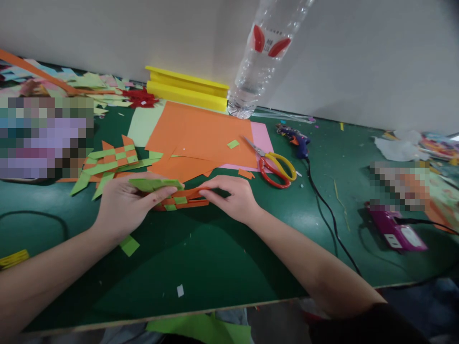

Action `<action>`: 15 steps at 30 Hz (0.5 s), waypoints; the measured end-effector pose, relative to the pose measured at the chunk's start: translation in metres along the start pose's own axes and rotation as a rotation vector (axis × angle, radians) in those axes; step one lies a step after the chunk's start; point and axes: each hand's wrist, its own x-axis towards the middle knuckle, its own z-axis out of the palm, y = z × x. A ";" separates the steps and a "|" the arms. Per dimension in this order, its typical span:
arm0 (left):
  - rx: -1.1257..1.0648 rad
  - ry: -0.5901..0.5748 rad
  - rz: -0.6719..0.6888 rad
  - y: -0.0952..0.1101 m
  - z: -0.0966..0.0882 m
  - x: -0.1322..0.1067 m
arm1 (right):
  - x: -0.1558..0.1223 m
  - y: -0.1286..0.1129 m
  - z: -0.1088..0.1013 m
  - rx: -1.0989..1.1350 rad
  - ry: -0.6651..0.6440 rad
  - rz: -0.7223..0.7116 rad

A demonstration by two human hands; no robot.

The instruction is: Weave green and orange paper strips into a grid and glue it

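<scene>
Between my two hands is a woven piece of orange and green paper strips (171, 203), held just above the green table. My left hand (124, 203) is closed around its left part, thumb pressed on top, and a green strip sticks out above the thumb. With thumb and fingertips, my right hand (231, 196) pinches the end of an orange strip at the right side of the weave. Behind my left hand lies another woven piece, a fish-like shape (116, 157) in orange and green. A green strip end (129, 245) shows below my left wrist.
Orange paper sheets (201, 131) lie behind my hands, with scissors (278, 167) at their right edge. A hot glue gun (296, 138) trails a black cord. A water bottle (265, 62) and folded yellow card (186, 91) stand by the wall. A purple power strip (396, 229) sits right.
</scene>
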 end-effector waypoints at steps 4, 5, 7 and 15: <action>-0.035 0.018 -0.041 0.000 0.001 -0.001 | 0.001 0.001 -0.001 0.000 0.047 0.081; -0.044 0.027 -0.049 0.000 0.002 -0.001 | 0.001 0.002 -0.001 0.006 0.042 0.085; -0.063 0.056 -0.053 0.000 0.002 -0.001 | 0.001 0.003 -0.001 0.014 0.036 0.093; 0.003 0.116 -0.010 -0.005 0.000 0.001 | 0.003 0.000 -0.004 0.107 0.035 0.132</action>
